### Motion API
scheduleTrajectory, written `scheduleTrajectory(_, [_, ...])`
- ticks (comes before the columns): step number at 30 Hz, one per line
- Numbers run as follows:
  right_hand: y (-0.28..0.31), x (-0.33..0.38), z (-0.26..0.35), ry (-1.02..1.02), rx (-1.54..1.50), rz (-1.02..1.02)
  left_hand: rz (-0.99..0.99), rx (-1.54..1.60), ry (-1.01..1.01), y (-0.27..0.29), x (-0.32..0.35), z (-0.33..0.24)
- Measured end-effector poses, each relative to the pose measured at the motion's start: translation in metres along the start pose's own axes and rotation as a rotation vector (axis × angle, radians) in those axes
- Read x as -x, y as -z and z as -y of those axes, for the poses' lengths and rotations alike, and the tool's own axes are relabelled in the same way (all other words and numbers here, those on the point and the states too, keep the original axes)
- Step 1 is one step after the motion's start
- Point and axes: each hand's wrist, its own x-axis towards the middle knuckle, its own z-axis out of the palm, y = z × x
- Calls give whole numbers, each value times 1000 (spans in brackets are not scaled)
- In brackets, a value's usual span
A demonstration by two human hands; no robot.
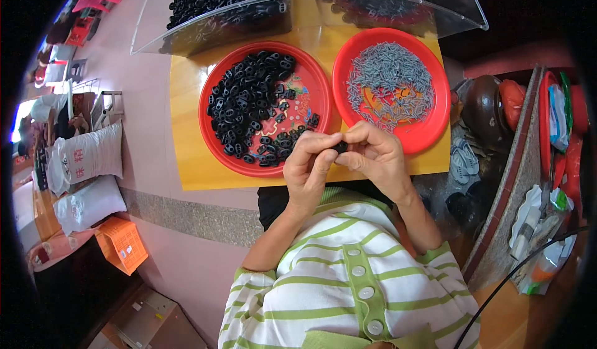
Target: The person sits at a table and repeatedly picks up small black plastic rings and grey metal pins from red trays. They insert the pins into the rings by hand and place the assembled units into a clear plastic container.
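Note:
Both my hands meet at the near edge of the yellow table, fingertips pinched around a small black plastic piece point(339, 146). My left hand point(308, 165) grips it from one side with thumb and fingers. From the other side my right hand point(378, 158) pinches it too; whether a screw is between those fingers is hidden. Just beyond my left hand lies a round red tray point(322, 82) with a heap of black oval two-holed pieces point(239, 94). A second red tray point(442, 94), beyond my right hand, holds many small grey screws point(392, 69).
Two clear plastic bins with black parts, a left one point(214, 35) and a right one point(373, 19), stand at the table's far side. White sacks point(93, 153) and an orange box point(122, 245) are on the left. A brown jar point(484, 103) and a ledge point(507, 181) flank the right.

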Motion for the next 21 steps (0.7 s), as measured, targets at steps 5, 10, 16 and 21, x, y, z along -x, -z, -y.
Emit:
scheduleTrajectory(5, [-1,0,4,-13,215,-37,-38,42,-9,-2,0,2])
scheduleTrajectory(10, [-3,-11,9,-44,275,-30,-27,-30,28,4,-7,3])
scheduleTrajectory(16, [26,-64,60,149,623,-254,-160,-301,313,22,-49,-5])
scheduleTrajectory(21, [69,-125,113,617,1061,-587,21,-890,142,50,-72,3])
